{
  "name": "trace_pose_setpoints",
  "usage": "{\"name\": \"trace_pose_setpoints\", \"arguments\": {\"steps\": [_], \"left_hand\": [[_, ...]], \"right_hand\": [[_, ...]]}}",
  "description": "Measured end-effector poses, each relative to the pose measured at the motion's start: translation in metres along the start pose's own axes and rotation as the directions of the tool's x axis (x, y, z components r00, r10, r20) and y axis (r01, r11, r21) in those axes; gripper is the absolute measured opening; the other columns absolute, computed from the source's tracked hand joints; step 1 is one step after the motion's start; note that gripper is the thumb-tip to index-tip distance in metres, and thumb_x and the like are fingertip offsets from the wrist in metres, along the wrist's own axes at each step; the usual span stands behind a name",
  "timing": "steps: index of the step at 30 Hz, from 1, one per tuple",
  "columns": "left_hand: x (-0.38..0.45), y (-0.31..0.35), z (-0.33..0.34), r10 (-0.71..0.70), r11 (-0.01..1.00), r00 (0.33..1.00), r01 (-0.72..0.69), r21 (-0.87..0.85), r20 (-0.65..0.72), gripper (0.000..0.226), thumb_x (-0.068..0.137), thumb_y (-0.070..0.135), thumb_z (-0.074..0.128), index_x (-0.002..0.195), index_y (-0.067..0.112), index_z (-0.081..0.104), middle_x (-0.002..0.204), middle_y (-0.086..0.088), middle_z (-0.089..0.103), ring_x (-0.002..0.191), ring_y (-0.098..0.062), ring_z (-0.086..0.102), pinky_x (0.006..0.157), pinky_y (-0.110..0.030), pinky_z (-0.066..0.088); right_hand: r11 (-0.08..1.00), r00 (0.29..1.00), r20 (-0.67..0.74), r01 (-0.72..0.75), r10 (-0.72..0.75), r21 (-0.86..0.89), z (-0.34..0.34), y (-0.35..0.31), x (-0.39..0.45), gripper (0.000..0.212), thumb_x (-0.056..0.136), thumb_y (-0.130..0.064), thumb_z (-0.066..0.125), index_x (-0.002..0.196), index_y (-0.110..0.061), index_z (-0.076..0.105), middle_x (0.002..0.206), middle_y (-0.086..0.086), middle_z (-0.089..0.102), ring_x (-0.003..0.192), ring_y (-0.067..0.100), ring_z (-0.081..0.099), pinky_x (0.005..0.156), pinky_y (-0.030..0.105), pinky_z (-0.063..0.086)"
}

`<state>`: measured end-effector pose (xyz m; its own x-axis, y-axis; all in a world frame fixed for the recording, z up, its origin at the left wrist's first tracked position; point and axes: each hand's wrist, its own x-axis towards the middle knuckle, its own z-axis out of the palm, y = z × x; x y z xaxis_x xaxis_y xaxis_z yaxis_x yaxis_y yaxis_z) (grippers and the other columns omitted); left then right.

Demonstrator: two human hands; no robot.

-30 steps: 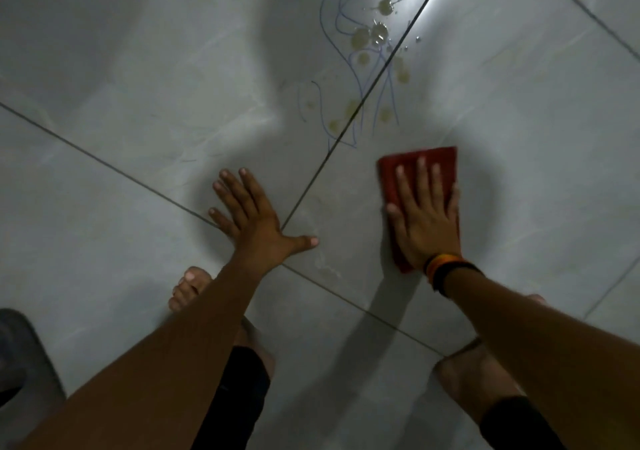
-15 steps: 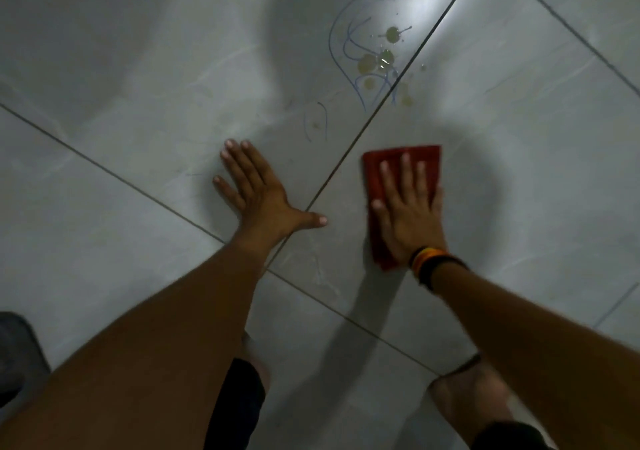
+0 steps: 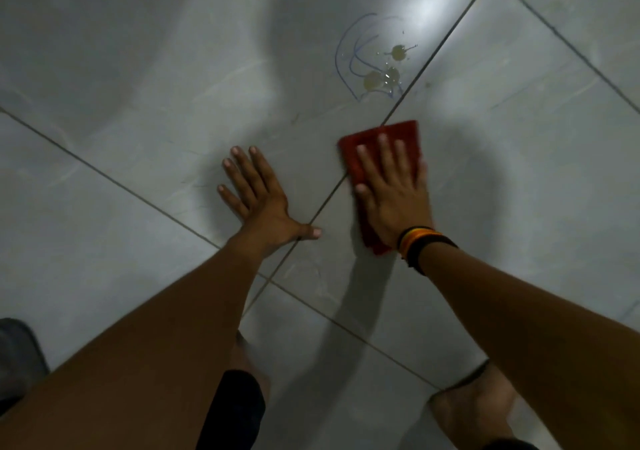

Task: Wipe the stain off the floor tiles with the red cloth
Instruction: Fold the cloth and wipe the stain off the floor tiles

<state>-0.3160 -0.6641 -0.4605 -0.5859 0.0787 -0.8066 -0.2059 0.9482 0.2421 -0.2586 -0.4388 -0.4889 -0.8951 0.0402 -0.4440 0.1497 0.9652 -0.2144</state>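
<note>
Right hand [image 3: 393,197] flat, fingers spread, pressing red cloth [image 3: 353,162] onto floor tiles [image 3: 519,179]. Cloth lies just below the stain [image 3: 384,69], not touching it. Left hand [image 3: 258,197] flat, empty, left of cloth.

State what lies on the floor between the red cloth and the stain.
In the head view, only bare grey tile and a dark grout line separate the red cloth, pressed flat under the right hand, from the stain.
</note>
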Motion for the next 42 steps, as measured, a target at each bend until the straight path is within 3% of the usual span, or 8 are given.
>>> {"name": "trace_pose_setpoints", "arguments": {"steps": [6,9,12,16,20,28,36,42], "left_hand": [[0.003,-0.008,0.005,0.032,0.999,0.999,-0.031,-0.008,0.011,0.19,0.037,0.081,0.089,0.151,0.009,-0.044,0.149,-0.022,-0.06,0.143,-0.05,-0.049,0.098,-0.059,-0.041],[-0.001,-0.006,0.001,0.042,0.999,0.999,-0.042,0.01,-0.001,0.188,0.038,0.081,0.088,0.152,0.008,-0.042,0.156,-0.026,-0.052,0.145,-0.049,-0.048,0.103,-0.062,-0.038],[0.005,0.008,-0.009,0.023,1.0,0.997,-0.024,-0.015,-0.068,0.188,0.037,0.085,0.085,0.155,0.004,-0.037,0.162,-0.028,-0.044,0.15,-0.047,-0.041,0.112,-0.065,-0.03],[0.028,0.031,-0.024,-0.049,0.996,0.996,0.044,-0.072,-0.079,0.193,0.032,0.084,0.087,0.153,0.004,-0.039,0.16,-0.03,-0.044,0.149,-0.05,-0.041,0.113,-0.071,-0.025],[0.035,0.031,-0.019,-0.078,0.993,0.994,0.072,-0.089,-0.073,0.197,0.024,0.085,0.087,0.151,0.009,-0.043,0.159,-0.024,-0.049,0.14,-0.043,-0.054,0.108,-0.066,-0.031],[0.03,0.028,-0.022,-0.046,0.996,0.998,0.042,-0.084,-0.048,0.194,0.03,0.085,0.087,0.151,0.009,-0.043,0.158,-0.024,-0.051,0.147,-0.048,-0.045,0.111,-0.072,-0.026],[0.032,0.025,-0.026,-0.046,0.995,0.999,0.044,-0.094,-0.014,0.194,0.031,0.083,0.088,0.147,0.012,-0.05,0.137,-0.014,-0.07,0.143,-0.05,-0.049,0.103,-0.066,-0.036],[0.027,0.026,-0.025,-0.037,0.995,0.998,0.032,-0.1,-0.046,0.19,0.036,0.084,0.086,0.153,0.008,-0.041,0.158,-0.026,-0.049,0.146,-0.05,-0.045,0.105,-0.066,-0.034]], "right_hand": [[0.884,0.884,-0.131,-0.419,0.45,0.205,-0.032,0.014,0.087,0.068,0.104,-0.052,0.023,0.164,-0.027,0.003,0.171,0.012,-0.007,0.156,0.038,-0.008,0.119,0.069,-0.004],[1.0,0.996,-0.086,0.019,-0.021,-0.022,-0.03,-0.021,0.102,0.065,0.105,-0.053,0.021,0.164,-0.029,0.006,0.171,0.011,-0.003,0.156,0.039,-0.004,0.12,0.068,-0.005],[0.915,0.926,0.098,0.377,-0.366,-0.145,-0.027,-0.006,0.058,0.063,0.106,-0.054,0.018,0.163,-0.033,0.003,0.172,0.006,-0.004,0.157,0.035,-0.006,0.122,0.066,-0.001],[0.999,0.998,0.042,-0.044,0.045,-0.023,-0.038,0.05,0.042,0.063,0.106,-0.053,0.025,0.162,-0.037,0.002,0.172,0.003,-0.006,0.158,0.03,-0.007,0.123,0.061,0.001],[0.913,0.917,-0.099,-0.365,0.387,0.181,-0.062,0.042,0.119,0.066,0.106,-0.052,0.024,0.164,-0.029,0.0,0.171,0.009,-0.011,0.156,0.035,-0.011,0.12,0.067,-0.005],[0.948,0.953,0.062,0.301,-0.296,-0.105,-0.045,-0.001,0.091,0.063,0.106,-0.053,0.021,0.163,-0.034,0.003,0.172,0.005,-0.005,0.157,0.032,-0.008,0.122,0.065,0.0],[0.973,0.963,-0.16,-0.203,0.219,0.109,-0.07,0.001,0.178,0.067,0.103,-0.056,0.021,0.163,-0.031,0.007,0.171,0.009,-0.003,0.157,0.035,-0.005,0.12,0.066,-0.005],[0.875,0.89,0.063,0.456,-0.452,-0.165,-0.026,-0.05,0.093,0.064,0.105,-0.051,0.027,0.164,-0.031,0.009,0.172,0.007,0.002,0.157,0.035,-0.002,0.122,0.065,0.0]]}}
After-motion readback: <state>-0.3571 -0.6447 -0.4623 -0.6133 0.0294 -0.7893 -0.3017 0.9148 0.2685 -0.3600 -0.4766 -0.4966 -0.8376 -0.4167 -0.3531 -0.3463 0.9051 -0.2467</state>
